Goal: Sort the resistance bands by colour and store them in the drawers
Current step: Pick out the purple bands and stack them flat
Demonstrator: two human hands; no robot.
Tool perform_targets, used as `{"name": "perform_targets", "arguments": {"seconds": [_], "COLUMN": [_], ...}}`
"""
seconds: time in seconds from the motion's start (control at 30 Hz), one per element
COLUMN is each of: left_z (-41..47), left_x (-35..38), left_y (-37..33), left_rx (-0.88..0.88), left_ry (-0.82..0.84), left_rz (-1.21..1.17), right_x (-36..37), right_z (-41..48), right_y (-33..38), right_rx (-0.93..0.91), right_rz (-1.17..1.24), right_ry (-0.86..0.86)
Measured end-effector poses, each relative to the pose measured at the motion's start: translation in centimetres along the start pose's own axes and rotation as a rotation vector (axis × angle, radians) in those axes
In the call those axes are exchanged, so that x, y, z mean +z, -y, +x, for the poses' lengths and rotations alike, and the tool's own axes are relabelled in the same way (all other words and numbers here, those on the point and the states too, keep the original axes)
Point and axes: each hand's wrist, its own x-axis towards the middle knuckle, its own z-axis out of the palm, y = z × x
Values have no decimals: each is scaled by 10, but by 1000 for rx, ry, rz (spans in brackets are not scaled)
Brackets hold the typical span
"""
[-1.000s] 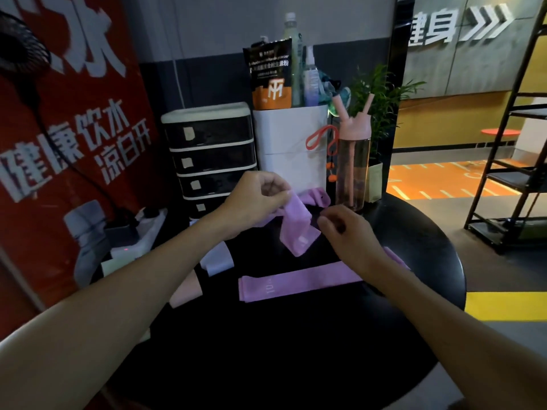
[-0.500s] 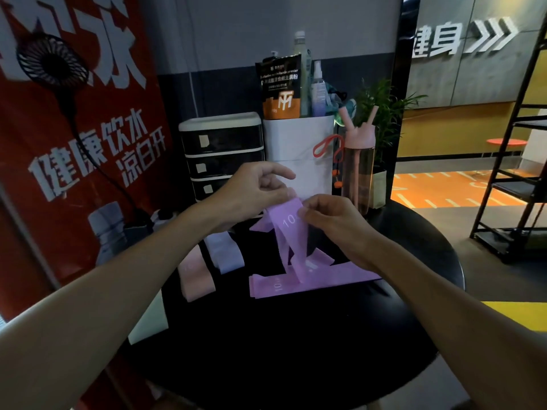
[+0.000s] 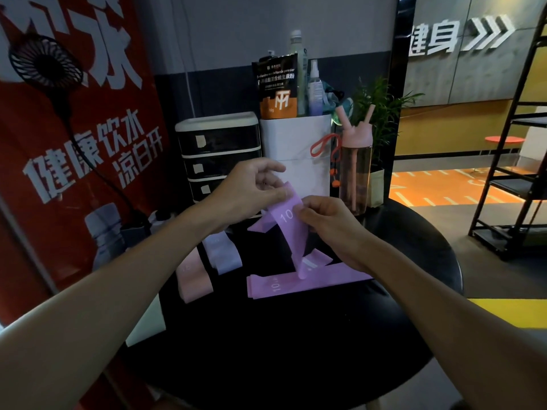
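Observation:
Both hands hold up a purple resistance band (image 3: 291, 229) marked "10" over the round black table (image 3: 296, 350). My left hand (image 3: 251, 190) pinches its upper left edge, and my right hand (image 3: 328, 223) pinches its right edge; the lower end hangs down to the table. A second purple band (image 3: 296, 284) lies flat below it. A pink band (image 3: 192, 279) and a pale lilac band (image 3: 222, 255) lie at the table's left. The black drawer unit (image 3: 219, 155) with white labels stands behind, its drawers closed.
A white box (image 3: 296, 155) holding a pouch and bottles stands right of the drawers. A pink water bottle (image 3: 355, 173) and a potted plant (image 3: 379, 113) stand at the back right. A red banner (image 3: 74, 143) with a small fan fills the left; a black shelf rack (image 3: 515, 173) stands far right.
The purple band has been lifted and turned so its "10" faces me. My right hand came up from the table to pinch it beside my left.

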Motion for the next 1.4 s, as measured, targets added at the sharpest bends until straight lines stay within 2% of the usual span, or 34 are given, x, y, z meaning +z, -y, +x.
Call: {"name": "perform_targets", "arguments": {"seconds": [0.2,0.4,0.63,1.0,1.13,1.23,1.33,1.4], "left_z": [2,12,14,1,-8,-22,-38,-47], "left_x": [1,-12,-31,-33,-22,-6,19,36], "left_y": [1,-3,7,34,48,56,62,72], "left_rx": [8,104,117,90,33,34,21,-30], "left_ry": [-77,-351,-600,-674,-708,-724,-722,-717], "left_rz": [13,-73,-139,-160,-155,-123,-128,-122], "right_x": [-2,-14,-36,-89,-109,-118,-122,-121], "right_z": [-1,-5,-11,-28,-33,-35,-33,-32], "right_y": [1,-2,-12,-43,-54,-64,-76,-85], "right_rx": [-19,5,64,227,311,323,335,309], "right_rz": [-12,3,12,-101,50,130,106,-9], "right_ry": [11,89,97,65,-6,-142,-329,-439]}}
